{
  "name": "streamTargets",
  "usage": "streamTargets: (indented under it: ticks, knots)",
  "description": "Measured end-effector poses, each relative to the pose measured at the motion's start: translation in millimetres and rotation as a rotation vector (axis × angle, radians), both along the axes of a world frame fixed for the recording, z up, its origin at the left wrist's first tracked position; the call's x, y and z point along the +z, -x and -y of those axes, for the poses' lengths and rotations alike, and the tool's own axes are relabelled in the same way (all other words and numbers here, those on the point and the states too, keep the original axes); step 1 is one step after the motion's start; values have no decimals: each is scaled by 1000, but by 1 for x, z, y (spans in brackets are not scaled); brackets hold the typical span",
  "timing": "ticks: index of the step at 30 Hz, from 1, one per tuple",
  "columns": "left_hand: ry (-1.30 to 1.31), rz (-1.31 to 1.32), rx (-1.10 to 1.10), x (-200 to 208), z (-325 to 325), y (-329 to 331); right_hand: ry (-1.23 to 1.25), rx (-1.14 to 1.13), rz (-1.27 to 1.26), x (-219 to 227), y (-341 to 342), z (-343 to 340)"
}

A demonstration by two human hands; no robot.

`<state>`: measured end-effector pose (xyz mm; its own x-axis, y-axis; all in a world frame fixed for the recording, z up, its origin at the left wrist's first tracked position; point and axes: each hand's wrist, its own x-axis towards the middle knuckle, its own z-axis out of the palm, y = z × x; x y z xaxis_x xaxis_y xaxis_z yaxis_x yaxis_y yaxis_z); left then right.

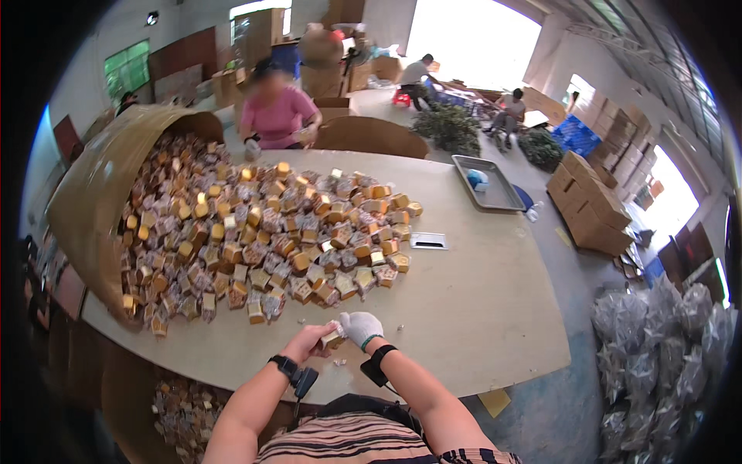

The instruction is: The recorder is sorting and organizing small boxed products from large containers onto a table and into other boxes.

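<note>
Close to the table's near edge, my bare left hand (309,341) is closed around a small gold-sided block (333,338) with a pale top. My right hand (361,328), in a white knit glove, meets it from the other side. The gloved fingers are bent against the block's top, and whatever they pinch is too small to make out. Beyond both hands spreads a big heap of similar blocks (300,264), gold on the sides with patterned whitish or brown faces. Small white scraps (339,362) lie beside my hands.
A large cardboard carton (93,193) lies tipped at the left, blocks spilling onto the table (495,309). A grey tray (506,197) sits at the far right. Across the table is a person in pink (278,112). More blocks (185,410) fill a container below the near edge.
</note>
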<state>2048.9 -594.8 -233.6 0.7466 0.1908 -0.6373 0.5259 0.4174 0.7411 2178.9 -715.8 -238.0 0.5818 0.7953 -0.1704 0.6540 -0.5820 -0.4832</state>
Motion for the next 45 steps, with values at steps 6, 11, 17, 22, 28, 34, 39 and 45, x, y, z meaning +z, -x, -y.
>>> streamTargets:
  ticks: [6,11,17,22,28,34,39,45]
  knots:
    - [-261,-61,66,-4,11,-4,86,117,301,-17,4,-9]
    - [-1007,-26,44,-6,13,-6,301,240,248,-19,-5,-24]
    - [-600,7,408,14,-30,57,24,-109,62,-39,-22,-21]
    - [-587,-175,688,22,-85,205,-80,-83,102,-66,-35,-13]
    - [-1143,-997,473,32,-101,356,-141,-68,61,-72,-25,-17]
    - [-1241,-478,243,-2,-147,284,-177,-41,62,-54,4,-35]
    - [-1291,-179,176,-33,-157,130,-237,9,70,-35,36,-39]
    - [-1211,-229,341,-67,-157,62,-224,-58,10,-21,70,-37]
